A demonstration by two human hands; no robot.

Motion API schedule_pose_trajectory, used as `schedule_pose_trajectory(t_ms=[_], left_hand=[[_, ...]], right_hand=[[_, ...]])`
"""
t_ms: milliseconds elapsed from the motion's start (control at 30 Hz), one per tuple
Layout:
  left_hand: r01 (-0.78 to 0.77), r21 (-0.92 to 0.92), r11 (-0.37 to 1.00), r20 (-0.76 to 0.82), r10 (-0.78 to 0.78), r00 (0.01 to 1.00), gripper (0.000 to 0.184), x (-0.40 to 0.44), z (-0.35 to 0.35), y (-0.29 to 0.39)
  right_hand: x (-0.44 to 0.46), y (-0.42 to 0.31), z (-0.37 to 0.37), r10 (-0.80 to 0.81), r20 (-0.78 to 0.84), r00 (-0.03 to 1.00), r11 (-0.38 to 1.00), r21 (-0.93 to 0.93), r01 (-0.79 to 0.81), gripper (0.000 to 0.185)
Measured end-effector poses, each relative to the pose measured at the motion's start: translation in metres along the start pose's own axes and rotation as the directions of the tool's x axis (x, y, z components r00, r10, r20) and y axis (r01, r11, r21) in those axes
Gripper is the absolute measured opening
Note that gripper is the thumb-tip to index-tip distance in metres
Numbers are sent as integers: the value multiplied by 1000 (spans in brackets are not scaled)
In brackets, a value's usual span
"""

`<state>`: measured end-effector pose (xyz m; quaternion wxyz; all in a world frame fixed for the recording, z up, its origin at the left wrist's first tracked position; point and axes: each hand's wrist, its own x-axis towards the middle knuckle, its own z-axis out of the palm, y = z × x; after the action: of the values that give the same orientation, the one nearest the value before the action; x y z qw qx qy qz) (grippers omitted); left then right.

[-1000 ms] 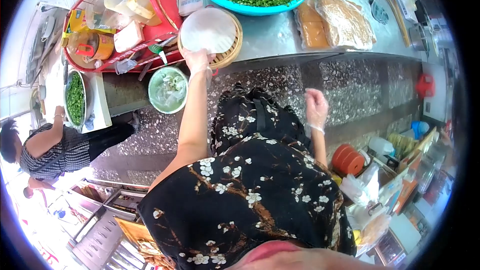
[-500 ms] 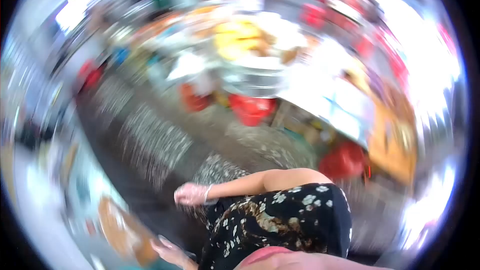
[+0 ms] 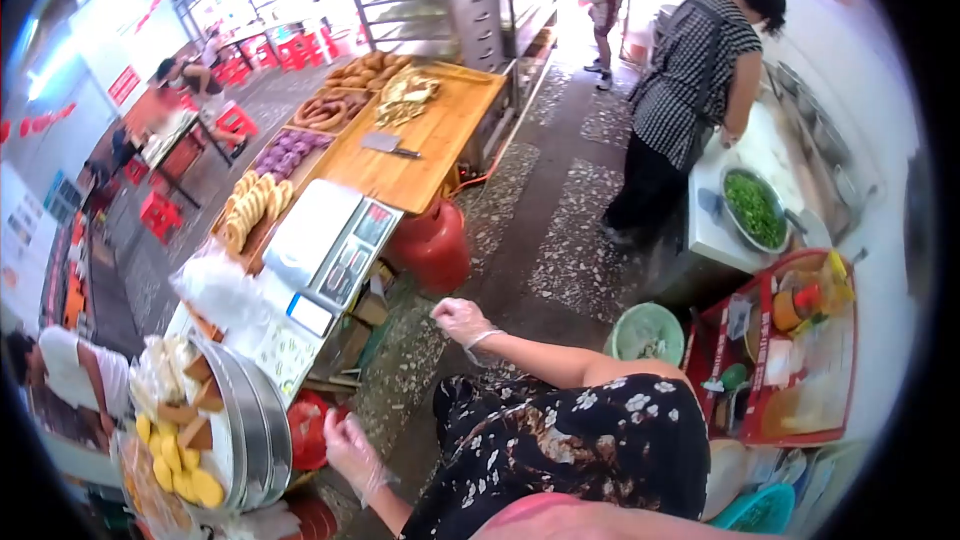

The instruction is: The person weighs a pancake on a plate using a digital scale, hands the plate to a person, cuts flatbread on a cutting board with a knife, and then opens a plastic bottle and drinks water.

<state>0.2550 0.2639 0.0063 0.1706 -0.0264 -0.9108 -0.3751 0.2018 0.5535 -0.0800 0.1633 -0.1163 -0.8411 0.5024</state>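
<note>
My left hand (image 3: 352, 452), in a clear plastic glove, is at lower centre beside a round metal steamer (image 3: 262, 425). Its fingers are slightly apart and nothing shows in them. Yellow buns (image 3: 180, 465) and brown cake pieces (image 3: 195, 410) sit on top of the steamer. My right hand (image 3: 463, 322), gloved as well, hangs over the speckled floor with its fingers curled together and no object visible in it. A red gas cylinder (image 3: 432, 245) stands just beyond the right hand. Past it, a digital scale (image 3: 345, 258) rests at the table's near end.
A wooden table (image 3: 440, 140) carries a cleaver (image 3: 390, 145), twisted pastries (image 3: 325, 110), purple buns (image 3: 290, 152) and pale rolls (image 3: 255, 205). At right a co-worker (image 3: 690, 80) bends over a counter with a bowl of chopped greens (image 3: 755, 208). A green bucket (image 3: 648, 333) and red shelf (image 3: 780, 340) stand nearby.
The view has swung toward the wooden table and co-worker, and the blur has cleared. My left hand was near a brown oval thing before; now it is beside the steamer.
</note>
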Motion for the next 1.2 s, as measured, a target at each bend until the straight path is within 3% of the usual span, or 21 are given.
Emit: schedule_pose_trajectory(t_ms=[33,67,133,200,300,333,400,533,600,733,800,867,900,933,967,1000,1067,1100,1167,1200], left_hand=[[-48,-46,998,31,49,998,30,9,17,10],[-46,-87,995,101,55,993,30,27,34,35],[-117,-97,988,127,129,983,29,88,98,59],[-183,-106,977,146,197,969,27,101,119,79],[-202,-59,978,230,210,950,27,110,120,88],[-250,-43,967,245,253,936,26,107,122,51],[-290,-21,957,250,286,925,26,128,129,55],[-331,-60,942,262,335,905,26,135,126,57],[-279,-142,950,275,309,911,25,133,125,57],[-355,-95,930,311,366,877,31,131,118,56],[-393,-82,916,250,400,882,43,133,113,66],[-74,-175,982,265,119,957,67,129,112,66],[87,-436,896,249,27,968,71,124,120,69],[229,-657,718,255,-74,964,75,121,127,60],[213,-698,683,173,-128,977,82,118,146,45],[199,-736,647,150,-131,980,83,112,150,46],[157,-760,631,145,-71,987,84,108,147,45],[137,-764,630,150,-34,988,84,105,143,47],[97,-774,626,153,37,988,85,103,138,51],[76,-779,623,153,71,986,85,103,136,54]], right_hand=[[-4,11,-6,157,17,987,987,32,-158,15],[11,18,-12,165,3,986,985,42,-165,15],[82,31,-25,185,148,972,975,93,-200,14],[98,30,-32,2,176,984,999,42,-10,13],[99,10,-35,-28,167,986,992,126,7,13],[86,19,-3,-19,164,986,992,127,-3,13],[103,16,-3,4,163,987,981,192,-36,15],[89,16,4,59,162,985,985,152,-84,15],[81,7,7,114,174,978,976,164,-143,15],[82,-24,17,121,282,952,931,300,-207,20],[92,-42,27,43,450,892,908,354,-223,34],[87,-74,41,-124,481,868,771,597,-221,55],[80,-110,23,-88,624,776,638,634,-437,56],[75,-139,15,-88,754,651,475,606,-638,58],[66,-139,35,-235,577,782,647,694,-317,58],[58,-146,50,-421,389,819,726,686,48,58],[68,-144,67,-258,631,732,597,699,-393,59],[72,-122,88,-319,597,736,562,744,-361,59],[76,-115,97,-199,706,680,199,708,-677,58],[75,-117,90,-235,644,728,303,760,-575,57]])
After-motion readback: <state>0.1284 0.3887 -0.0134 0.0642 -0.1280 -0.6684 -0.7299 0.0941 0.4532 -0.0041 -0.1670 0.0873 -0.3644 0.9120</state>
